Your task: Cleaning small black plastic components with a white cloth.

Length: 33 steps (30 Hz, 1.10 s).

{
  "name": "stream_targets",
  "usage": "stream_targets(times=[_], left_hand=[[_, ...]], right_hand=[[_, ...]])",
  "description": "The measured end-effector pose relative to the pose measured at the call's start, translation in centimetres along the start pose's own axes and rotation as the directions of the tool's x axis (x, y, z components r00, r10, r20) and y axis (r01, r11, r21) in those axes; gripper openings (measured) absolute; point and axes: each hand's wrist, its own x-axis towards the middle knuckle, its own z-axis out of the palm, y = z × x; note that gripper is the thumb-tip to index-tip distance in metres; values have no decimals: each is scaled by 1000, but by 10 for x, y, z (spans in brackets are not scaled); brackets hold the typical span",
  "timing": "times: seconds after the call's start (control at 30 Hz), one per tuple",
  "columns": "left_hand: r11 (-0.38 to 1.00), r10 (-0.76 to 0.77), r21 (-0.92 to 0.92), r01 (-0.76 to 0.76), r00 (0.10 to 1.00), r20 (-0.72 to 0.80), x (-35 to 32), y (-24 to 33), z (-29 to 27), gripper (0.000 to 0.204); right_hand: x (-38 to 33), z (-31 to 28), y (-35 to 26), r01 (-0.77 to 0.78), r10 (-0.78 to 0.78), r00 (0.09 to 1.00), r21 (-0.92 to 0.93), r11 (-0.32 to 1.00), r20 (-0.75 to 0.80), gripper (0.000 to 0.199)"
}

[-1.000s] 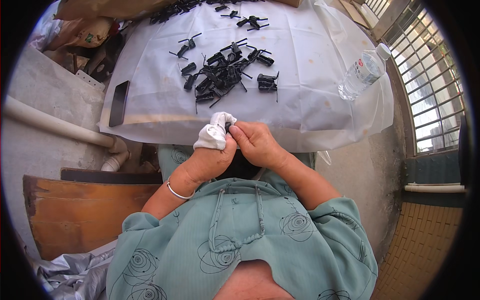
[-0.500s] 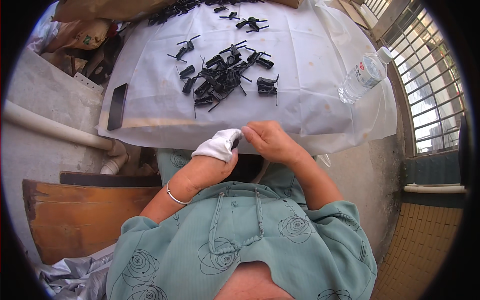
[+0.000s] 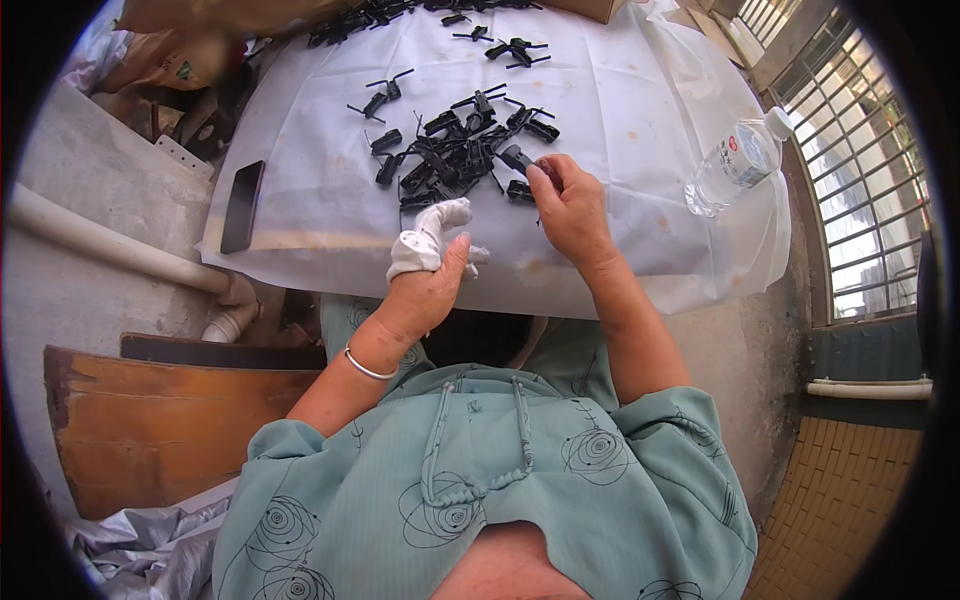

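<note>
A pile of small black plastic parts with thin rod-like ends (image 3: 452,160) lies on the white-covered table (image 3: 630,230). At the pile's right edge, my right hand (image 3: 577,210) pinches one black plastic part (image 3: 515,158) between thumb and fingers. Just below that hand lies another black part (image 3: 519,191), partly hidden by it. My left hand (image 3: 430,265) is over the table's near edge, in front of the pile. White cloth covers its fingers, while the thumb is bare. Those fingers are apart, and nothing shows between them.
A dark phone (image 3: 242,207) lies at the table's left side. On the right lies a clear water bottle (image 3: 738,165) with a white cap. More black parts (image 3: 370,18) are heaped at the far edge, near a cardboard box (image 3: 575,8). A barred window (image 3: 855,150) stands to the right.
My hands were together near the table's front edge. They have parted: the right reached forward to the pile and pinches a black part; the left moved slightly forward and opened.
</note>
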Motion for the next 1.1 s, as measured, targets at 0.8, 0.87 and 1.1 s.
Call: stream_targets(times=[0.8, 0.87, 1.1], left_hand=[[996, -70, 62, 68, 997, 32, -20, 20, -6, 27], [887, 238, 403, -225, 971, 18, -20, 18, -4, 26], [931, 194, 324, -169, 980, -46, -25, 29, 6, 24]], right_hand=[[-51, -4, -57, 99, -165, 898, 178, 979, 407, 29], [-51, -4, -61, 66, -122, 891, 140, 988, 438, 27], [-51, -10, -59, -3, -137, 878, 292, 956, 458, 24]])
